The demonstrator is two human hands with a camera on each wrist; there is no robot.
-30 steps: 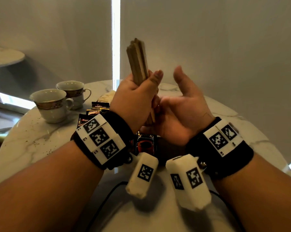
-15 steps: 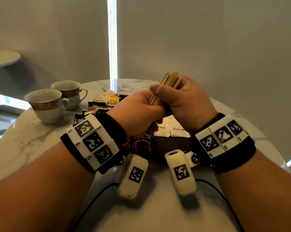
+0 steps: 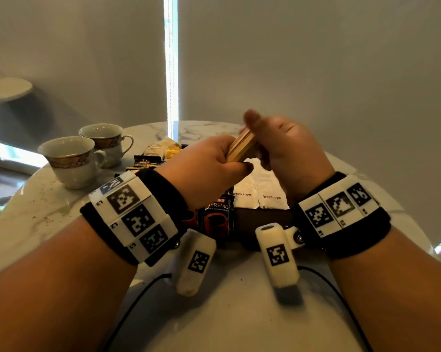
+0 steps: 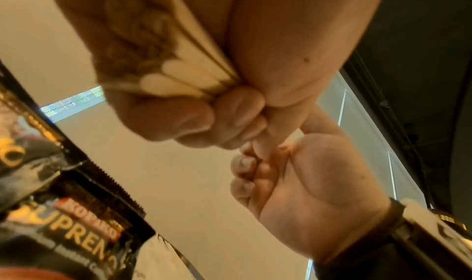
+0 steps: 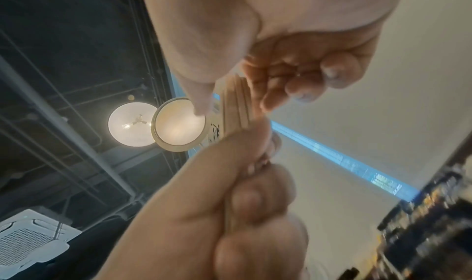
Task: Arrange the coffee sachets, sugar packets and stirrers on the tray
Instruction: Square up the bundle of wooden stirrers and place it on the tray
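Note:
A bundle of wooden stirrers (image 3: 241, 146) lies tilted between both hands, above the dark tray (image 3: 262, 221). My left hand (image 3: 209, 171) grips its near end; in the left wrist view the stirrers (image 4: 184, 70) fan out from its curled fingers (image 4: 178, 118). My right hand (image 3: 283, 148) curls its fingers behind the far end, thumb raised; the right wrist view shows the stirrers (image 5: 233, 106) between that thumb and the fingers (image 5: 293, 90). A red-and-black coffee sachet (image 3: 218, 217) and two white brown sugar packets (image 3: 244, 193) lie on the tray under the hands.
Two cups (image 3: 72, 161) (image 3: 105, 141) stand at the left of the round marble table (image 3: 36, 207). Black sachets (image 3: 146, 160) and yellowish packets (image 3: 163, 148) lie beyond my left wrist. A black cable (image 3: 138, 295) runs over the near table.
The bundle, held upright in my left hand, has come down and tilted over the tray. My right hand closed on it, and its thumb has now lifted off.

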